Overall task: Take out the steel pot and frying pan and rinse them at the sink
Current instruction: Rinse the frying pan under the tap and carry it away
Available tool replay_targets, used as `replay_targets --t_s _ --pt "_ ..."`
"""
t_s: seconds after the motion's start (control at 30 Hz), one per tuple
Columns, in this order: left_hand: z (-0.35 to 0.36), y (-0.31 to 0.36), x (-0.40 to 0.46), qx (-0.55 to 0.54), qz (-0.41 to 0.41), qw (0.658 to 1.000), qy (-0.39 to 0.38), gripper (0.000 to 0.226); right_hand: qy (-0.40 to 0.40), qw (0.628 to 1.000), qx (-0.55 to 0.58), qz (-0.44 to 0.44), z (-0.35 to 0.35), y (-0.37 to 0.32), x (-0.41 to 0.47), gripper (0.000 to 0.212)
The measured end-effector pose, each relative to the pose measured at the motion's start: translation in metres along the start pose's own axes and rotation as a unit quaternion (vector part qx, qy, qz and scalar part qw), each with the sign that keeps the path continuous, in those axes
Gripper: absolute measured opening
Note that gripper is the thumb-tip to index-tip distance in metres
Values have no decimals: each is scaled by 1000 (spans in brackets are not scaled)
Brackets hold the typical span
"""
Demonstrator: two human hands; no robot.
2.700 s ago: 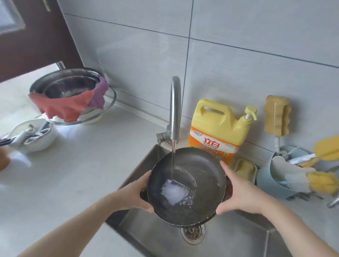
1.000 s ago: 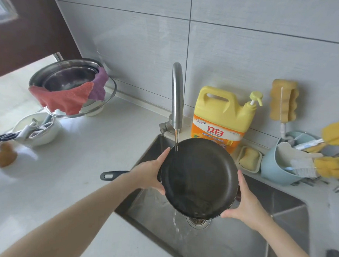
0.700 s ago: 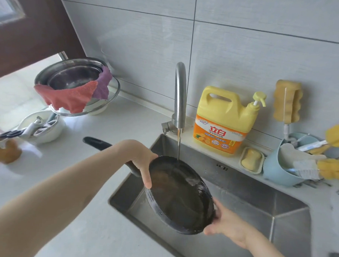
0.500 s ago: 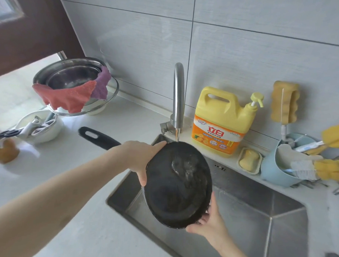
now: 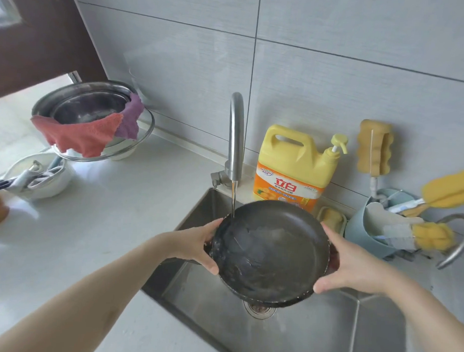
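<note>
The black frying pan [image 5: 271, 252] is held over the steel sink [image 5: 312, 334], inside facing up and tilted slightly toward me. My left hand [image 5: 197, 247] grips its left rim and my right hand [image 5: 350, 264] grips its right rim. A thin stream from the faucet [image 5: 235, 139] lands on the pan's far left edge and water spreads inside it. The pan's handle is hidden. The steel pot [image 5: 88, 110] sits at the back left of the counter in a stack of bowls, with a red and a purple cloth draped over its rim.
A yellow detergent jug [image 5: 291, 167] stands behind the sink beside a soap dish [image 5: 332, 219]. A blue holder [image 5: 373, 233] with sponges and brushes sits at right. A white bowl [image 5: 39, 177] with utensils rests on the counter at left. The drain [image 5: 259, 308] is below the pan.
The pan was turned on edge with its underside under the stream; now it is turned back, inside up and nearly level. My hands moved to opposite rims, and the handle is out of sight.
</note>
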State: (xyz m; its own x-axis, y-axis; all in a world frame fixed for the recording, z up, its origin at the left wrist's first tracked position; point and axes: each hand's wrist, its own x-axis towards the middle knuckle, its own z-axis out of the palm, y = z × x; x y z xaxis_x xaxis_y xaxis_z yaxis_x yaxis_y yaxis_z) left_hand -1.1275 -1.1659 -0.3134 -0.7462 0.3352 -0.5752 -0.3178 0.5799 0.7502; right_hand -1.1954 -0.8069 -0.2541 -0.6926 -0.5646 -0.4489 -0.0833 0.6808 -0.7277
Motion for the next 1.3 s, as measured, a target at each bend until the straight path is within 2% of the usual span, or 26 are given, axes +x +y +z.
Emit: replay_targets --t_s 0.1,0.17,0.23,0.27,0.4,0.6,0.67,0.73,0.8,0.9,1.03,1.1,1.17,1.27,1.3 --pt "-15 8 -7 16 -1 998 -56 120 -7 999 48 19 24 19 -1 131" --pt "-27 16 -16 51 -7 997 -52 116 7 995 93 35 55 30 2 132" --pt "-35 26 -27 124 -14 992 -10 119 41 989 138 26 88 39 9 127" --pt "-36 31 -31 169 -20 985 22 121 62 986 155 20 103 41 14 131" --pt "-29 41 -36 325 -39 933 149 126 136 974 181 3 129 51 40 145" --pt "14 16 -12 314 -11 903 291 133 231 970 69 -34 98 55 35 148" --pt "35 12 -3 315 45 887 335 135 261 965 25 -28 87 63 24 147" --pt "54 7 4 335 126 845 397 142 295 955 -19 -12 81 72 13 146" --pt "66 8 8 346 168 804 454 146 327 944 -50 4 76 77 2 143" --pt "75 14 10 365 227 732 529 126 396 913 -101 -1 67 76 -8 138" --pt "71 30 6 386 315 646 578 92 484 860 -163 -1 49 55 -24 127" --pt "68 42 -2 387 343 613 598 91 496 856 -145 -20 40 41 -39 115" --pt "64 53 -10 385 367 582 615 97 496 865 -74 -21 36 23 -49 105" --pt "60 63 -16 386 381 564 623 107 568 813 -110 -63 30 9 -59 99" --pt "60 64 -17 386 381 565 621 109 571 812 -106 -61 29 8 -60 100"
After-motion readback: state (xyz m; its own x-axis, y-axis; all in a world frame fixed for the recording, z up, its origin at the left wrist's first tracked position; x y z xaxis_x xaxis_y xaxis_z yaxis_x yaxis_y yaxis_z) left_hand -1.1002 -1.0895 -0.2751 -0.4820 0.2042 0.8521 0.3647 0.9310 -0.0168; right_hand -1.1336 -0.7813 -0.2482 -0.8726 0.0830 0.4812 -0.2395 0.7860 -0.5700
